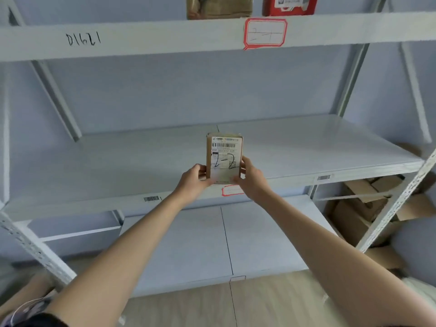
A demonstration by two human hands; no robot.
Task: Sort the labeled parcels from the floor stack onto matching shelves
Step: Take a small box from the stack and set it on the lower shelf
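A small brown cardboard parcel (224, 154) with a white shipping label and "2-2" handwritten on it stands upright over the front of the middle shelf (118, 166). My left hand (194, 179) grips its lower left edge, and my right hand (251, 179) grips its lower right edge. A red-bordered tag (232, 190) on that shelf's front rail sits just below the parcel, partly hidden by my hands. The upper shelf rail carries another red-bordered tag (265, 33) reading "2-1".
A brown parcel (219, 7) and a red parcel (289, 5) stand on the upper shelf. Cardboard boxes (363, 208) are piled behind the rack at lower right. The bottom shelf (212, 244) lies just above a wooden floor (259, 300). Slanted steel uprights (398, 201) flank the rack.
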